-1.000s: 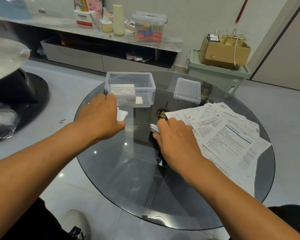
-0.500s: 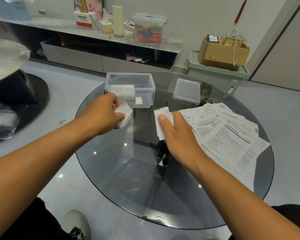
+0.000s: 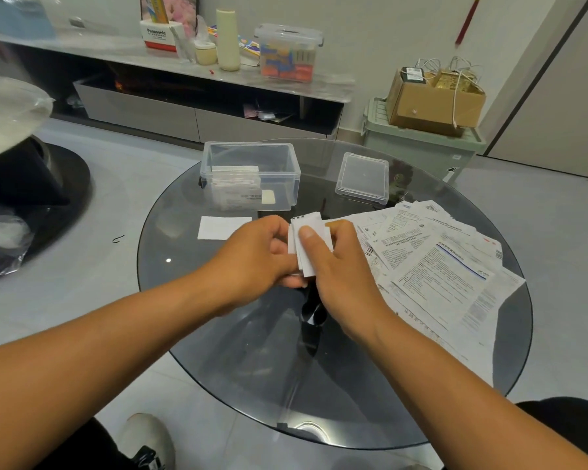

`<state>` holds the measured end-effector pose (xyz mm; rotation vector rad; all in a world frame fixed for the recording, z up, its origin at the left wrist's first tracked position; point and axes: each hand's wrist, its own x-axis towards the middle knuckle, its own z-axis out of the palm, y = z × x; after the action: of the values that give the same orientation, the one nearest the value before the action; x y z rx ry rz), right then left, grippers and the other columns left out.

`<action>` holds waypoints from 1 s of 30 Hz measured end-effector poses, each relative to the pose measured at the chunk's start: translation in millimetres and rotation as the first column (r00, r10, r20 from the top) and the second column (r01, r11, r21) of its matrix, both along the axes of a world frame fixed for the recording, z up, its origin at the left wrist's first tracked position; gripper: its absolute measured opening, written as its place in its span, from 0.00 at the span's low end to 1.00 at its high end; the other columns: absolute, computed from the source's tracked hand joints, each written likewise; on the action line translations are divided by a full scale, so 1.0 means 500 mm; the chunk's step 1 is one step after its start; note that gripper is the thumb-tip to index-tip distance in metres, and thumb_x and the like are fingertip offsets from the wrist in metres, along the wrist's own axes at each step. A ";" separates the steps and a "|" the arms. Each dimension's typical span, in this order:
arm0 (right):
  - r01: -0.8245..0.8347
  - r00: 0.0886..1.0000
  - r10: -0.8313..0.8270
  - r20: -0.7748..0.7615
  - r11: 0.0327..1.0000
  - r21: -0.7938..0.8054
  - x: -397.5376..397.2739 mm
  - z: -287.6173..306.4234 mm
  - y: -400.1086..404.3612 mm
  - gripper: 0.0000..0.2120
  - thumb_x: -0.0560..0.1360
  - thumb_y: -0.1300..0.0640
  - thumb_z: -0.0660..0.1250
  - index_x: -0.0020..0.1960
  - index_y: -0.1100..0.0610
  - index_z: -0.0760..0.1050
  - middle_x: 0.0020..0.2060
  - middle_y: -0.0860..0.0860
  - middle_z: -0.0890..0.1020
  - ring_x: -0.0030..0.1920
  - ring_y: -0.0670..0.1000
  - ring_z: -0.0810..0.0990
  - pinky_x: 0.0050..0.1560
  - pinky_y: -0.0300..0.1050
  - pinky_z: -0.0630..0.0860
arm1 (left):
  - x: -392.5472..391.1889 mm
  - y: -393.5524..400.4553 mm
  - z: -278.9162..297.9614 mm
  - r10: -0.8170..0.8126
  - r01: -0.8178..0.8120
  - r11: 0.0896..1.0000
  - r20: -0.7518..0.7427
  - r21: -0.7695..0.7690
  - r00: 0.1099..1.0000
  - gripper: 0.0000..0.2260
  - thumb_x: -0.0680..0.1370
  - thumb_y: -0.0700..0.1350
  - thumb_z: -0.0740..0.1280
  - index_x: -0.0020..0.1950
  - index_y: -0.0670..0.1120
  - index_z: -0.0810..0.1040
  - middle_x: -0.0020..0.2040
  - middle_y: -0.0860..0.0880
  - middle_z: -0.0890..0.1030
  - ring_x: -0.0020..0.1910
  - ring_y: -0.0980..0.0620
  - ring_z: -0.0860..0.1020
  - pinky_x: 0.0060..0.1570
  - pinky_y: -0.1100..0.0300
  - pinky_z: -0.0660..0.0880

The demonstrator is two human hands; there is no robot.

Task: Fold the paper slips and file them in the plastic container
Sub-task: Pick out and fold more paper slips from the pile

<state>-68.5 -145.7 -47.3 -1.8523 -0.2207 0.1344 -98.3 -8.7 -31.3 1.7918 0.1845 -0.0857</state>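
Note:
Both hands meet above the middle of the round glass table (image 3: 218,351). My right hand (image 3: 343,276) pinches a small white paper slip (image 3: 308,228), thumb pressed on its front. My left hand (image 3: 255,256) grips the same slip from the left with curled fingers. A folded white slip (image 3: 219,227) lies flat on the glass just left of my hands. Behind it stands the clear plastic container (image 3: 279,161), open, with several folded slips upright in its left part. A loose pile of printed paper slips (image 3: 438,266) covers the table's right side.
The container's clear lid (image 3: 362,178) lies at the back right of the table. Beyond the table are a low shelf unit (image 3: 190,96) and a green bin (image 3: 421,147) carrying a cardboard box. My shoe (image 3: 146,439) shows under the near edge.
My left hand has put its folded slip down on the glass and moved right to join my right hand. The right hand has lifted its slip upright between both hands.

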 end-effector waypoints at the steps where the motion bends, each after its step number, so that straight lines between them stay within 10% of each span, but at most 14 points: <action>1: 0.011 0.999 -0.011 0.033 1.000 0.007 0.000 -0.004 0.000 0.09 0.83 0.47 0.63 0.57 0.51 0.69 0.48 0.44 0.78 0.46 0.40 0.78 0.41 0.35 0.73 | 0.000 0.001 -0.001 -0.013 0.012 0.996 0.010 0.086 1.000 0.09 0.78 0.36 0.71 0.56 0.40 0.74 0.39 0.42 0.86 0.39 0.45 0.87 0.46 0.53 0.85; 5: 0.040 0.965 -0.017 0.261 0.996 -0.085 0.004 0.002 -0.008 0.07 0.83 0.50 0.65 0.56 0.49 0.68 0.46 0.40 0.76 0.46 0.38 0.76 0.44 0.37 0.72 | 0.004 0.018 0.004 -0.023 0.024 0.923 -0.009 0.384 1.000 0.15 0.76 0.49 0.75 0.53 0.48 0.70 0.37 0.48 0.82 0.35 0.48 0.83 0.35 0.54 0.80; 9: 0.058 0.910 0.174 0.376 0.845 -0.532 0.014 0.018 -0.017 0.18 0.83 0.50 0.65 0.71 0.49 0.68 0.61 0.49 0.78 0.60 0.54 0.75 0.57 0.54 0.75 | 0.025 0.078 0.020 0.039 -0.122 0.536 0.120 0.835 0.992 0.14 0.78 0.59 0.69 0.56 0.53 0.73 0.52 0.50 0.80 0.48 0.48 0.78 0.46 0.51 0.76; 14: 0.022 0.921 0.292 0.258 0.623 -0.782 0.020 -0.005 -0.012 0.09 0.84 0.47 0.63 0.51 0.51 0.65 0.48 0.50 0.75 0.50 0.56 0.73 0.46 0.49 0.66 | 0.041 0.135 0.011 0.116 -0.027 0.183 0.005 0.983 0.993 0.24 0.81 0.62 0.63 0.71 0.48 0.73 0.66 0.44 0.75 0.62 0.42 0.76 0.54 0.48 0.75; 24: -0.045 0.985 0.106 0.133 0.916 -0.399 0.010 0.003 -0.016 0.13 0.84 0.41 0.57 0.58 0.50 0.64 0.41 0.42 0.72 0.42 0.46 0.74 0.39 0.44 0.68 | 0.055 0.150 0.008 0.141 0.039 0.638 -0.167 0.769 0.976 0.13 0.77 0.55 0.73 0.50 0.49 0.74 0.48 0.48 0.79 0.44 0.49 0.76 0.40 0.54 0.71; 30: 0.001 0.999 -0.003 -0.044 0.999 -0.047 0.027 -0.003 -0.013 0.15 0.82 0.38 0.61 0.55 0.50 0.71 0.48 0.51 0.81 0.45 0.51 0.80 0.44 0.50 0.81 | 0.059 0.122 0.004 0.166 -0.143 0.857 -0.004 0.495 0.986 0.07 0.79 0.46 0.73 0.48 0.46 0.77 0.44 0.46 0.81 0.38 0.50 0.76 0.37 0.57 0.73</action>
<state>-54.8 -152.2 -48.9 -1.8943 -0.1865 0.1801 -68.8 52.4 -29.1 2.2814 0.4142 0.0409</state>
